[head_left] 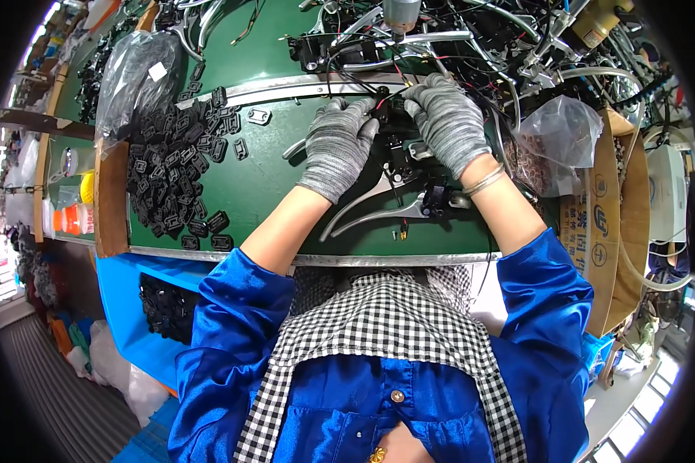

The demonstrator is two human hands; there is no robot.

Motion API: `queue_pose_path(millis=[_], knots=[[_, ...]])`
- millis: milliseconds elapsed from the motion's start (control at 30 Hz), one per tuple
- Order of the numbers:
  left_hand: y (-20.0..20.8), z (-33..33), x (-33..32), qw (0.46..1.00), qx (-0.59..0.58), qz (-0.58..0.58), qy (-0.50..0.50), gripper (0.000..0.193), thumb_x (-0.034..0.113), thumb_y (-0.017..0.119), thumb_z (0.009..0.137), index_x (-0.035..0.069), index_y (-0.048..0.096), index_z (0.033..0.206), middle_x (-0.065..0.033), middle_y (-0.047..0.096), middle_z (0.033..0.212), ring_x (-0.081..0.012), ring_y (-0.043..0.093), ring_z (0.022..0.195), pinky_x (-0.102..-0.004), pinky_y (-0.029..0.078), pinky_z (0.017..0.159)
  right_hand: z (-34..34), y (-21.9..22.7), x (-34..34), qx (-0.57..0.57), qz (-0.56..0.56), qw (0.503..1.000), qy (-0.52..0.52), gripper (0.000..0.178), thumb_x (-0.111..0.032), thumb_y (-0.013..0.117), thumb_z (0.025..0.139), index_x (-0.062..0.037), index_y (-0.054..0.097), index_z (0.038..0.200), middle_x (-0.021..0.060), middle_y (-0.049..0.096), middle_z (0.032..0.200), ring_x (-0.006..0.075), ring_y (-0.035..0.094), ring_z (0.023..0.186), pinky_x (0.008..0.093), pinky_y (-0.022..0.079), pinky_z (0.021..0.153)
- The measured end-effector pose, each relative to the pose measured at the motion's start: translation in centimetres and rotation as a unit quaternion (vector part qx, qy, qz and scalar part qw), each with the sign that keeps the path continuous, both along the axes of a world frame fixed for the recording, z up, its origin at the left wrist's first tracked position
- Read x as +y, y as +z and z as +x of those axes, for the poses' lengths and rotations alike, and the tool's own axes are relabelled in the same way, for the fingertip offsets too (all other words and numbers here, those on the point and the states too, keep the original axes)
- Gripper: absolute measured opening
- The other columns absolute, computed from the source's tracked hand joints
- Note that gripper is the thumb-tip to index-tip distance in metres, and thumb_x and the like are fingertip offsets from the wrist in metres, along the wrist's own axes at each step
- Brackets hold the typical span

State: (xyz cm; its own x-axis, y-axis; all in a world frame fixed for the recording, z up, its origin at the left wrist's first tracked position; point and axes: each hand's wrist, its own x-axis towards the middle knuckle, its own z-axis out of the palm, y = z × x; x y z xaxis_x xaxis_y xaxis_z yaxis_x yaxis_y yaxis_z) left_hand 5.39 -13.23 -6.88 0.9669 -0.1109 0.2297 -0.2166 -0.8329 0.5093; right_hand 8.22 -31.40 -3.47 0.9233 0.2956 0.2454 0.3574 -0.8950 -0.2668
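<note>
Head view: green surface [270, 193] has bare room between its metal front edge and the hands. Left hand [337, 147] and right hand [448, 119], gloved, palms down, fingers curled, both pinching 1 small black part [388, 116] mid-surface. 2 silver brake levers [378, 207] lie just below. Black clip pile [174, 166] left, cardboard box [614, 231] right, wire tangle [479, 38] crowds behind.

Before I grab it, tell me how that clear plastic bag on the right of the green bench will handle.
The clear plastic bag looks thin and crumpled, so it will probably be floppy and sag when lifted. It seems to hold many small dark parts, so it may be heavier than it looks. It leans against the cardboard box, so pulling it could spill or shift the contents.
</note>
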Motion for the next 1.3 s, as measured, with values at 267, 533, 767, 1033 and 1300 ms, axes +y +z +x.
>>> queue_pose_path(millis=[267,533,767,1033,1300], knots=[[2.2,-2.9,2.4,0.998,-0.060,0.017,0.028,0.030,0.022,0.068,0.079,0.012,0.065,0.107,-0.0184,0.060,0.106,-0.0363,0.058,0.098,-0.0455,0.049,0.087,1.1,5.4,6.1,0.014,0.021,0.995,0.096,0.022,-0.021,0.063,0.087,-0.0077,0.066,0.105,0.0149,0.063,0.102,0.0346,0.063,0.094,0.0420,0.050,0.084],[3.6,-9.4,13.7,0.995,-0.032,0.052,0.079,0.026,0.025,0.067,0.080,0.011,0.066,0.102,-0.0179,0.060,0.105,-0.0356,0.058,0.098,-0.0451,0.048,0.086,4.6,-0.5,20.4,0.115,-0.069,0.965,0.223,0.024,-0.019,0.062,0.083,-0.0035,0.066,0.101,0.0210,0.065,0.104,0.0368,0.063,0.099,0.0450,0.050,0.087],[3.0,-7.3,21.4,0.966,-0.007,0.140,0.220,0.024,0.028,0.068,0.083,0.012,0.067,0.101,-0.0137,0.061,0.099,-0.0343,0.059,0.095,-0.0440,0.049,0.084,3.2,-1.4,19.9,0.102,0.026,0.974,0.201,0.027,-0.020,0.067,0.083,-0.0015,0.062,0.103,0.0208,0.066,0.095,0.0371,0.064,0.092,0.0448,0.051,0.082],[4.1,-1.3,25.6,0.931,-0.035,0.229,0.282,0.027,0.031,0.069,0.082,0.019,0.067,0.107,-0.0128,0.061,0.109,-0.0331,0.057,0.105,-0.0432,0.049,0.089,-7.3,12.3,18.1,0.293,0.324,0.720,0.540,0.034,-0.018,0.065,0.091,-0.0046,0.056,0.121,0.0056,0.062,0.105,0.0164,0.058,0.100,0.0285,0.048,0.089],[3.8,1.5,25.0,0.950,0.054,0.215,0.221,0.031,0.032,0.070,0.082,0.023,0.066,0.112,-0.0124,0.057,0.121,-0.0345,0.057,0.111,-0.0451,0.049,0.092,-10.2,13.0,10.2,0.240,0.325,0.803,0.437,0.035,-0.019,0.064,0.092,-0.0037,0.056,0.122,0.0053,0.064,0.102,0.0151,0.060,0.094,0.0276,0.050,0.085]])
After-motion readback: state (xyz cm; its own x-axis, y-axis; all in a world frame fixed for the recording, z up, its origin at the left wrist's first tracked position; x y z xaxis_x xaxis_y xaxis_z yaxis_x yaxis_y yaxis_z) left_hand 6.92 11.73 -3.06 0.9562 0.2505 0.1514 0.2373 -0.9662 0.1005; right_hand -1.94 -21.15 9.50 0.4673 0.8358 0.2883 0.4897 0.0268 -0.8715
